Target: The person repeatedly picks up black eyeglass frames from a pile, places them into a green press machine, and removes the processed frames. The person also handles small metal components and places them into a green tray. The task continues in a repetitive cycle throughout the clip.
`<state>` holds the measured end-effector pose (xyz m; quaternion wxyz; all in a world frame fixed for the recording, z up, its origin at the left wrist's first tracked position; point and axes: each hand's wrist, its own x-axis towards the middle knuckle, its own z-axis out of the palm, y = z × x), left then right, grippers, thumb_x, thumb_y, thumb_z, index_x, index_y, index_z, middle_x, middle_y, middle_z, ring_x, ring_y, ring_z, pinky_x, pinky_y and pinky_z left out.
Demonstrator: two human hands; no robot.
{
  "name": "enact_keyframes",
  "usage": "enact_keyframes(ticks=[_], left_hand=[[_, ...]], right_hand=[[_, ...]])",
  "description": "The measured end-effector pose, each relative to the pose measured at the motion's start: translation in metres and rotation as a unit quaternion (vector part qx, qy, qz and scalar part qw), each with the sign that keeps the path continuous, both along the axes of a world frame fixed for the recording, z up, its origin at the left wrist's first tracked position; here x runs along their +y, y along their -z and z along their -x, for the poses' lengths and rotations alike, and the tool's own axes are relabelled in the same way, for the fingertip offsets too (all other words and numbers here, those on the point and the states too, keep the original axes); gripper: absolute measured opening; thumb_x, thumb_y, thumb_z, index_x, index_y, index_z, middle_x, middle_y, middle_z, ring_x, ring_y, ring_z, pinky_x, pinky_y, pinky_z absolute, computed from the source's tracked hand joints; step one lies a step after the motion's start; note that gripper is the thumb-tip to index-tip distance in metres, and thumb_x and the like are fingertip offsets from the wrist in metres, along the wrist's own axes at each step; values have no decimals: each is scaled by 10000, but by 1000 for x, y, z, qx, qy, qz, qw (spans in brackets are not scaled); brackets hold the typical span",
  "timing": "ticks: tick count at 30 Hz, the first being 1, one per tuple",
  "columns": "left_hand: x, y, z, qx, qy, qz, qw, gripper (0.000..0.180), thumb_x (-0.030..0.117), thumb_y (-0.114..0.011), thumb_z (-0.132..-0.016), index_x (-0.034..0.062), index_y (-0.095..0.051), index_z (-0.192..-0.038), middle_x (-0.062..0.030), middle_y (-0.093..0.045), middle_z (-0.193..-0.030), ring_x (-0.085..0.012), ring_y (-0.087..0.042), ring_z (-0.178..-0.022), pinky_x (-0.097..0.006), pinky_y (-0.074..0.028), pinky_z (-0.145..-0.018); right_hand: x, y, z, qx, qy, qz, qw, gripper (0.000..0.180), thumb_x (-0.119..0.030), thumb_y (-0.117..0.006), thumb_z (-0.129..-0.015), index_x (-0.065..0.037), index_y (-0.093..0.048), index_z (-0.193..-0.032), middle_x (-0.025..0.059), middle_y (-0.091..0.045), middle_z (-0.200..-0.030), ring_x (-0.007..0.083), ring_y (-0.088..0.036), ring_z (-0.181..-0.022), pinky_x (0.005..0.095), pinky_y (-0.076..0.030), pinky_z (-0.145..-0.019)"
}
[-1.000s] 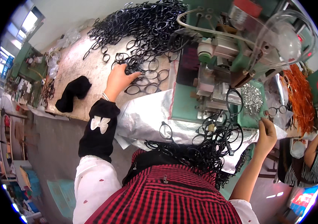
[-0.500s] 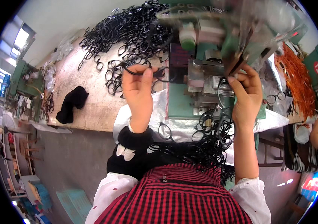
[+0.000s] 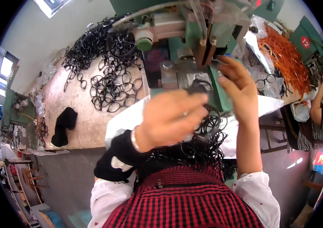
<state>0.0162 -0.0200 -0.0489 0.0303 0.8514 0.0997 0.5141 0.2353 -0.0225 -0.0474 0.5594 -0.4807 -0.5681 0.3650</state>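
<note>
My left hand [image 3: 172,117] reaches across in front of the green bench machine [image 3: 220,91], palm down and smeared by motion. Its fingers are closed on a black eyeglass frame [image 3: 199,86], only partly visible at the metal fixture. To the right of the machine's brown jaws [image 3: 206,53], my right hand [image 3: 241,85] is raised, thumb and fingers apart. A dark blur lies by its fingertips; I cannot make out what it is. Beneath my hands, a tangled heap of black eyeglass frames [image 3: 184,152] rests on my lap and a white sheet [image 3: 123,116].
A big pile of black frames [image 3: 93,49] covers the back of the wooden table [image 3: 87,125]. A black cloth piece [image 3: 64,127] lies at its left. Orange strips [image 3: 286,60] and a frame on plastic are at right. Another person's arm [image 3: 316,102] shows at far right.
My left hand has swung right and nearer, from beside the frames to the fixture, with the eyeglass frame. My right thumb and fingers have parted. The view has shifted.
</note>
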Motion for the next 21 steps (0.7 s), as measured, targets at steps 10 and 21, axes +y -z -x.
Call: enact_keyframes(ticks=[10, 21], left_hand=[[2, 18, -23, 5, -37, -101, 994, 131, 102, -717, -695, 89, -619, -779, -60, -673, -1012, -204, -624, -771, -372, -586, -764], [-71, 23, 65, -122, -353, 57, 926, 223, -15, -722, -751, 75, -695, -954, -165, -677, -1122, -302, -622, -822, -395, -490, -703]], right_hand=[[-8, 110, -80, -354, 233, 31, 905, 274, -120, -655, -886, -44, -655, -1149, 94, -675, -976, 230, -627, -911, 348, -484, -834], [26, 107, -62, -409, 251, -31, 877, 110, -146, -704, -823, -58, -686, -887, 88, -680, -841, 290, -630, -818, 381, -483, -748]])
